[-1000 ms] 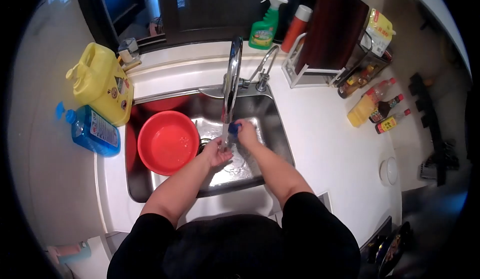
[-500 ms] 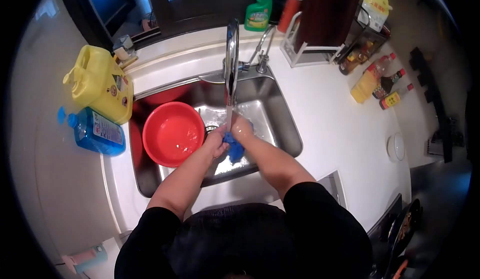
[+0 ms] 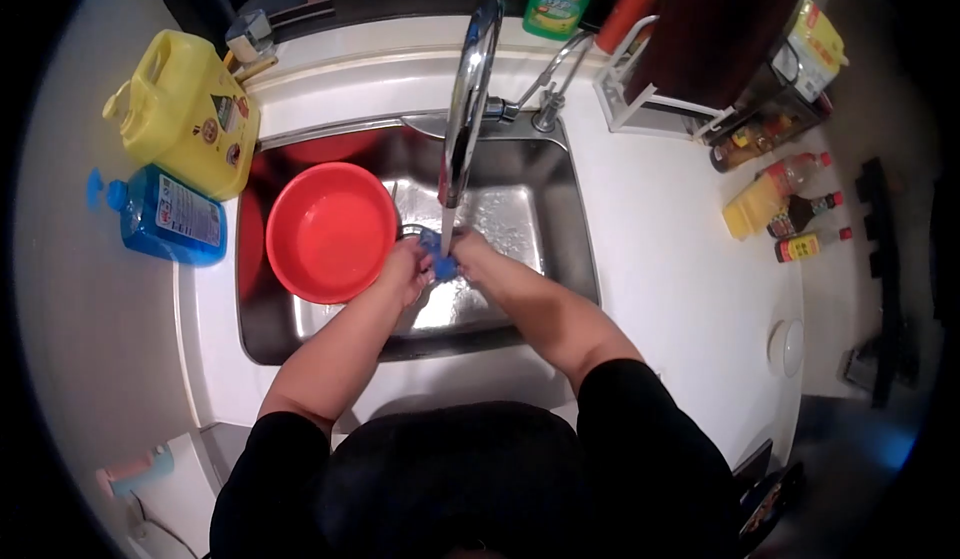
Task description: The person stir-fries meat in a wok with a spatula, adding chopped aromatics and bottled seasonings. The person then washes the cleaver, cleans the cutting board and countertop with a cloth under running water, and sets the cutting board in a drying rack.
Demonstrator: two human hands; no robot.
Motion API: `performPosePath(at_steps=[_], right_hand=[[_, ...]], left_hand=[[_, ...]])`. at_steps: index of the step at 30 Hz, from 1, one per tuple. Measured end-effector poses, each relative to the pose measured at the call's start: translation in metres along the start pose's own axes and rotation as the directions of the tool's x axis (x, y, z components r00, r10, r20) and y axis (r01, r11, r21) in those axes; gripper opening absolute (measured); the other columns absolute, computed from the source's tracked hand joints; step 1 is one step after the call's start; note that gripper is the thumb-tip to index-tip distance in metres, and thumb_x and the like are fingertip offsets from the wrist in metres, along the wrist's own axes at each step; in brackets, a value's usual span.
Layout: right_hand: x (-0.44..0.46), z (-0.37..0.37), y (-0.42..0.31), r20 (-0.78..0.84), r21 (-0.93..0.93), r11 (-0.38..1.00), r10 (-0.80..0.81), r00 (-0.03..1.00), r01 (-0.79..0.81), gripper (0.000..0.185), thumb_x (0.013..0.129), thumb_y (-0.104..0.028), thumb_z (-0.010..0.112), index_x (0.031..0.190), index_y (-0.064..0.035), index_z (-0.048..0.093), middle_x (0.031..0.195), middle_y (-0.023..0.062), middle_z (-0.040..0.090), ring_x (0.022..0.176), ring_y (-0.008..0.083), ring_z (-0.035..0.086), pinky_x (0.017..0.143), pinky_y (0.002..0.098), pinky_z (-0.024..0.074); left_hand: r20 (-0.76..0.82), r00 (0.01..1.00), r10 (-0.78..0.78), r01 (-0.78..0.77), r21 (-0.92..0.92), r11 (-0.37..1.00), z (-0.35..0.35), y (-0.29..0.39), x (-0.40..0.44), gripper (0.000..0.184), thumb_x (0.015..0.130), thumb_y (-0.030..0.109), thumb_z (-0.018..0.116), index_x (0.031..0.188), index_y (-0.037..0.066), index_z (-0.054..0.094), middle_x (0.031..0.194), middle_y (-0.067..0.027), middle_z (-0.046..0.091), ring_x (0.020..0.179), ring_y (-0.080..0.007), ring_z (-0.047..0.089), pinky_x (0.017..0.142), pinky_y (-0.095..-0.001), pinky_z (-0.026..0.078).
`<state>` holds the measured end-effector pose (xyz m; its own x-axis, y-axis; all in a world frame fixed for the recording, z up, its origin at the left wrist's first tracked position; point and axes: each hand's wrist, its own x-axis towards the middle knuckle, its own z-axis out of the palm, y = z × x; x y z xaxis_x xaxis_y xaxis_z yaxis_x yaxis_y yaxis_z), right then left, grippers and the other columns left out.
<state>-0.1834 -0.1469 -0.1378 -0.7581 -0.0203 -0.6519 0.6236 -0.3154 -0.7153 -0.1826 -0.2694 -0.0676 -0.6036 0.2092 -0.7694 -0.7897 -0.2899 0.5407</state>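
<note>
A wet blue cloth [image 3: 441, 263] is stretched between my two hands under the running water of the chrome faucet [image 3: 468, 109]. My left hand [image 3: 406, 267] grips its left side, just right of the red basin [image 3: 333, 233]. At its right side, my right hand [image 3: 470, 253] is closed on the cloth, with some fingers hidden behind the water and fabric. Both hands are inside the steel sink [image 3: 560, 219], above its wet bottom.
A yellow jug [image 3: 190, 114] and a blue soap bottle [image 3: 172, 217] stand left of the sink. Behind are a green spray bottle [image 3: 560, 1] and a rack [image 3: 660, 114]. Sauce bottles [image 3: 800, 214] and a white bowl [image 3: 786, 348] are at the right.
The blue cloth, first bunched in my right hand, then hanging below both hands, is now spread between them under the stream. My left hand has closed on it. The camera view has shifted.
</note>
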Motion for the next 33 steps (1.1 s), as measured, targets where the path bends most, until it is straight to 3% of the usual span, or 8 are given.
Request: performPosePath(at_steps=[2, 4, 10, 17, 22, 27, 31, 33], right_hand=[[-0.009, 0.007, -0.036, 0.380, -0.828, 0.160, -0.544, 0.748, 0.537, 0.014, 0.078, -0.013, 0.048, 0.073, -0.0016, 0.052, 0.069, 0.0116, 0.056, 0.065, 0.0270, 0.055, 0.058, 0.0358, 0.0455], [0.016, 0.012, -0.065, 0.622, -0.598, -0.177, -0.717, 0.314, 0.782, 0.010, 0.072, -0.011, 0.052, 0.070, -0.0013, 0.051, 0.066, 0.0141, 0.054, 0.065, 0.0269, 0.054, 0.058, 0.0343, 0.0430], [0.112, -0.037, -0.124, 0.946, -0.088, -0.908, 0.053, 0.320, 0.410, 0.023, 0.070, -0.018, 0.047, 0.083, -0.0112, 0.065, 0.102, 0.0028, 0.057, 0.109, 0.0187, 0.041, 0.099, 0.0298, 0.0224], [0.039, -0.154, -0.152, 0.205, -0.102, -0.950, 0.269, 0.941, 0.294, 0.039, 0.077, -0.023, 0.039, 0.112, -0.0118, 0.053, 0.126, 0.0054, 0.040, 0.123, 0.0144, 0.025, 0.103, 0.0300, 0.0136], [-0.050, -0.133, -0.103, -0.042, -0.448, -0.889, 0.130, 0.991, 0.098, 0.044, 0.071, -0.034, 0.044, 0.106, -0.0100, 0.057, 0.116, 0.0075, 0.050, 0.121, 0.0208, 0.030, 0.101, 0.0387, 0.0121], [-0.134, -0.104, -0.044, -0.230, -0.627, -0.719, 0.539, 0.810, 0.301, 0.041, 0.077, -0.025, 0.037, 0.111, -0.0089, 0.053, 0.118, 0.0097, 0.048, 0.115, 0.0240, 0.039, 0.096, 0.0433, 0.0229], [-0.085, -0.130, 0.037, 0.151, -0.799, -0.308, 0.728, 0.669, 0.516, 0.042, 0.084, -0.029, 0.031, 0.114, -0.0056, 0.048, 0.120, 0.0154, 0.044, 0.112, 0.0303, 0.040, 0.092, 0.0379, 0.0323], [-0.160, -0.007, -0.018, 0.119, -0.991, 0.101, 0.441, 0.890, 0.083, 0.043, 0.084, -0.032, 0.038, 0.109, 0.0003, 0.050, 0.115, 0.0158, 0.048, 0.105, 0.0263, 0.046, 0.090, 0.0361, 0.0324]], left_hand=[[-0.019, 0.980, -0.197, 0.195, -0.068, 0.978, -0.012, -0.012, 0.017, 0.022, 0.079, 0.002, 0.035, 0.098, 0.005, 0.045, 0.079, -0.0071, 0.050, 0.066, -0.0163, 0.050, 0.067, -0.0326, 0.046], [0.026, 0.962, -0.272, 0.273, -0.154, 0.950, -0.008, -0.022, 0.029, 0.016, 0.080, 0.002, 0.035, 0.091, 0.005, 0.046, 0.074, -0.0073, 0.049, 0.063, -0.0168, 0.049, 0.070, -0.0355, 0.045], [0.306, 0.947, -0.098, 0.188, -0.280, 0.942, 0.046, -0.028, 0.042, 0.008, 0.083, 0.002, 0.042, 0.090, 0.004, 0.045, 0.076, -0.0082, 0.052, 0.068, -0.0176, 0.054, 0.063, -0.0268, 0.048], [0.198, 0.975, -0.104, 0.175, -0.387, 0.905, 0.057, -0.022, 0.041, 0.009, 0.078, -0.002, 0.047, 0.086, 0.003, 0.046, 0.074, -0.0080, 0.048, 0.064, -0.0164, 0.052, 0.057, -0.0238, 0.048], [0.256, 0.964, -0.076, 0.139, -0.240, 0.961, 0.051, -0.015, 0.034, 0.009, 0.084, 0.005, 0.045, 0.092, 0.006, 0.047, 0.073, -0.0049, 0.053, 0.065, -0.0138, 0.053, 0.057, -0.0238, 0.048], [0.333, 0.942, -0.041, 0.041, 0.005, 0.999, 0.040, 0.017, 0.008, 0.010, 0.084, 0.011, 0.045, 0.091, 0.007, 0.050, 0.076, -0.0024, 0.054, 0.065, -0.0112, 0.053, 0.058, -0.0226, 0.046], [0.487, 0.852, 0.191, -0.307, 0.170, 0.936, 0.034, 0.055, -0.049, 0.022, 0.081, 0.007, 0.045, 0.103, 0.006, 0.049, 0.087, -0.0032, 0.054, 0.079, -0.0109, 0.052, 0.070, -0.0236, 0.042], [0.498, 0.812, 0.304, -0.481, 0.277, 0.832, 0.042, 0.077, -0.096, 0.033, 0.079, 0.004, 0.045, 0.112, 0.004, 0.045, 0.098, -0.0054, 0.053, 0.092, -0.0120, 0.049, 0.081, -0.0251, 0.038]])
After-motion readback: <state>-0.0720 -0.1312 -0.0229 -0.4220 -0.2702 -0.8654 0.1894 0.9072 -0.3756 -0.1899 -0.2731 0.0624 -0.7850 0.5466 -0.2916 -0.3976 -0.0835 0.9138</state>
